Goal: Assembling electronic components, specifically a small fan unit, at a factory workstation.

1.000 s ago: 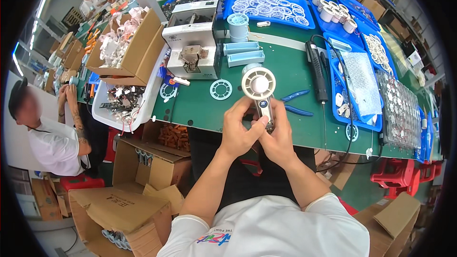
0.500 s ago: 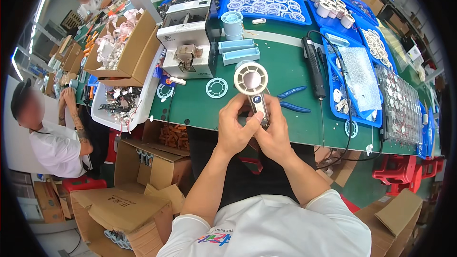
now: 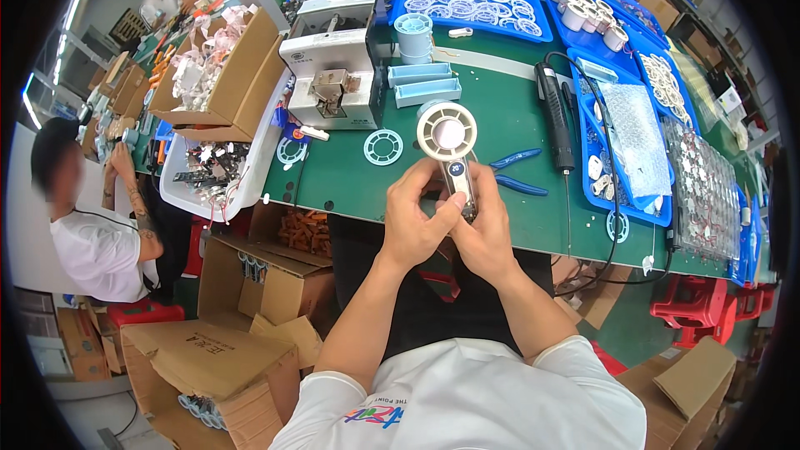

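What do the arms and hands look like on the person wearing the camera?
The left hand and right hand are bare, with no gloves. The forearms are bare too, with no watch or bracelet showing. Short white sleeves belong to a T-shirt with a colourful print.

The left hand (image 3: 414, 221) and right hand (image 3: 487, 229) are being held together, fingers (image 3: 412, 182) curled, the left thumb (image 3: 448, 212) being pointed between one and two o'clock; forearms (image 3: 364, 321) are being angled in from seven and five.
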A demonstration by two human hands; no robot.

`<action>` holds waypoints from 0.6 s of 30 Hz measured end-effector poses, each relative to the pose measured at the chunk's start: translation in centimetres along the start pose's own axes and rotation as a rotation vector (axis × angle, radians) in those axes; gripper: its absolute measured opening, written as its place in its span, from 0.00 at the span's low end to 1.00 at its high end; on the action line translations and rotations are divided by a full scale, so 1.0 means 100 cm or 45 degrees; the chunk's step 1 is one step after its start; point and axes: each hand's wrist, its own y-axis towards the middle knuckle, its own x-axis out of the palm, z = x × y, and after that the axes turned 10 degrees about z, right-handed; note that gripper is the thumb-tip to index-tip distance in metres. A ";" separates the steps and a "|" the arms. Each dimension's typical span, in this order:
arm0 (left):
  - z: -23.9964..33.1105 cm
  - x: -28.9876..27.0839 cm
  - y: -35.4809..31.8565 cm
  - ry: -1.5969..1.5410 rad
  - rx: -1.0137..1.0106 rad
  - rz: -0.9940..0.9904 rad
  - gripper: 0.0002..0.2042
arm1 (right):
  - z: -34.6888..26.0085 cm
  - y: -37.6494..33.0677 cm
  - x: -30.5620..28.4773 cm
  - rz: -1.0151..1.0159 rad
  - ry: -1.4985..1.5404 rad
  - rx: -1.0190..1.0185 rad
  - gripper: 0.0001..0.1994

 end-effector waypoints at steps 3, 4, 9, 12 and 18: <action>-0.002 -0.001 0.000 0.006 0.017 -0.011 0.20 | 0.002 -0.001 0.001 0.010 -0.007 -0.011 0.24; -0.002 -0.001 0.000 0.005 0.017 -0.010 0.20 | 0.001 -0.001 0.000 0.010 -0.008 -0.012 0.24; -0.001 -0.001 0.000 0.009 0.011 -0.018 0.20 | -0.002 0.000 -0.001 0.000 -0.011 -0.013 0.24; -0.002 -0.002 0.000 0.015 0.015 -0.024 0.20 | -0.001 0.000 -0.002 -0.016 0.008 0.015 0.24; 0.001 -0.002 0.000 -0.105 -0.028 -0.041 0.21 | 0.000 0.000 -0.002 -0.009 -0.006 0.020 0.24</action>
